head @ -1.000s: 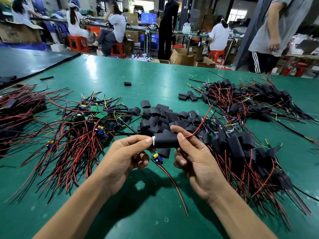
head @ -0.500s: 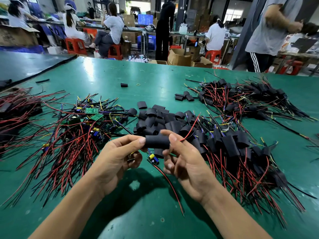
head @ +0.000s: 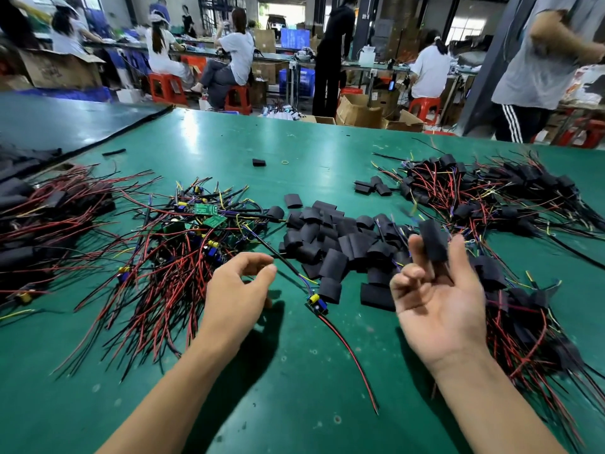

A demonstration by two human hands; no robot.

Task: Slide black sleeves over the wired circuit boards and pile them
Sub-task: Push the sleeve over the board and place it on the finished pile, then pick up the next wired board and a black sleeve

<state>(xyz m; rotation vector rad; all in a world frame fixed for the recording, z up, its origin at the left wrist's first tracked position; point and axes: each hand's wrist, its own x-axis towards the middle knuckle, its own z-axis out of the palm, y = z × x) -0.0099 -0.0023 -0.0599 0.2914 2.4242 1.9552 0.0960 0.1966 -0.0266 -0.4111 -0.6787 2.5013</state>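
Observation:
My right hand is palm up with forefinger and thumb straight. A black-sleeved board shows blurred between those two fingertips; contact is unclear. My left hand hovers over the table with loosely curled fingers and holds nothing. One bare board lies between my hands, its red and black wire trailing toward me. Loose black sleeves are heaped beyond it. Unsleeved wired boards lie in a tangle to the left. Sleeved boards are piled at the right.
The green table also carries a second heap of sleeved boards at the far right and a dark wired heap at the far left. A stray sleeve lies farther back. A person stands beyond the table's far right edge.
Both hands held one sleeved board together; now they are apart. The left hand has let go and the right hand has swung right, palm up, with the sleeved board at its fingertips.

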